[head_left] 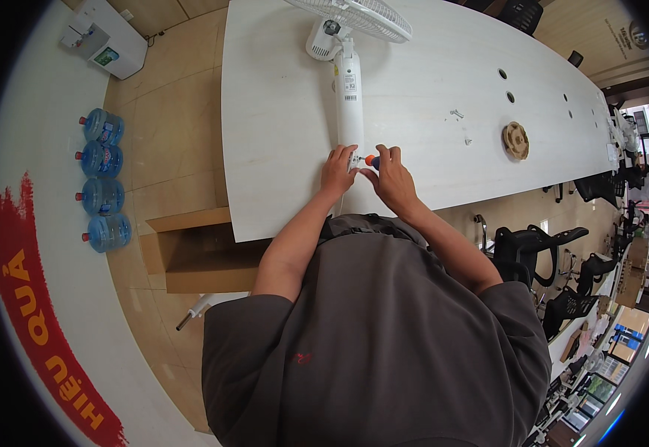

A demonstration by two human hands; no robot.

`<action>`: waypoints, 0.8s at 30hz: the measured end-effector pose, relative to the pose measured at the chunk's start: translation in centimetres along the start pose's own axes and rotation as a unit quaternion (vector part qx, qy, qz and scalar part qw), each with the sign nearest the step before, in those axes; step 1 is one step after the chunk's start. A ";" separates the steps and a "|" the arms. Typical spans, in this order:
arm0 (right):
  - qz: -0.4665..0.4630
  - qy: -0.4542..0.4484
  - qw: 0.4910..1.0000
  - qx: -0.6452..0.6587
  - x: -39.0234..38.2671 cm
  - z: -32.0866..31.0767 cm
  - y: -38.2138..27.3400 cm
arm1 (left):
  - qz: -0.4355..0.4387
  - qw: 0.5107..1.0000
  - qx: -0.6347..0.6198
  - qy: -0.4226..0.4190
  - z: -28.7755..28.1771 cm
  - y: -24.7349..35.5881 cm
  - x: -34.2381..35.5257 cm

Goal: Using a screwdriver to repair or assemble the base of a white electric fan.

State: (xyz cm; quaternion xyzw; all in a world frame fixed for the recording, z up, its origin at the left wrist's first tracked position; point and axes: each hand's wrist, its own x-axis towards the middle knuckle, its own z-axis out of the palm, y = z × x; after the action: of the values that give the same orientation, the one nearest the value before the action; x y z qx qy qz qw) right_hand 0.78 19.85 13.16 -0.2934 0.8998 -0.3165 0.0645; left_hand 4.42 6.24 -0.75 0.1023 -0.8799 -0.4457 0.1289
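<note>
A white electric fan (350, 112) lies along the table, its caged head at the far end and the lower end of its body toward me. My left hand (337, 172) is closed around that lower end, steadying it beside a small opening. In my right hand (393, 181) is a screwdriver (373, 161) with an orange and blue handle. Its thin shaft points left and its tip meets the fan's lower end. A thin pale cord runs down from there toward my body.
On the white table (428, 82) lie a few small screws (456, 114) and a round brown cardboard piece (516, 141). An open cardboard box (198, 257) stands on the floor at left. Several water bottles (102, 179) line the wall. Black chairs (533, 249) stand at right.
</note>
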 end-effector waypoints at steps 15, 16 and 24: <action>-0.119 -0.042 0.989 -0.075 1.0 0.1 2.3 | -0.002 1.000 0.002 -0.002 -0.1 0.2 0.0; -0.146 -0.006 0.987 -0.075 1.0 0.1 2.1 | -0.004 1.000 0.003 -0.002 0.0 0.1 0.0; -0.068 -0.040 0.995 -0.065 1.3 0.0 2.2 | -0.007 1.000 0.002 -0.004 -0.2 0.3 0.0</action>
State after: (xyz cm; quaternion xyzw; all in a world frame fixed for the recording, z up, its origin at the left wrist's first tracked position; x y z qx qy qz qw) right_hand -1.39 20.49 11.88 -0.3704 0.8929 -0.2489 0.0595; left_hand 4.44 6.30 -0.38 0.1064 -0.8807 -0.4452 0.1218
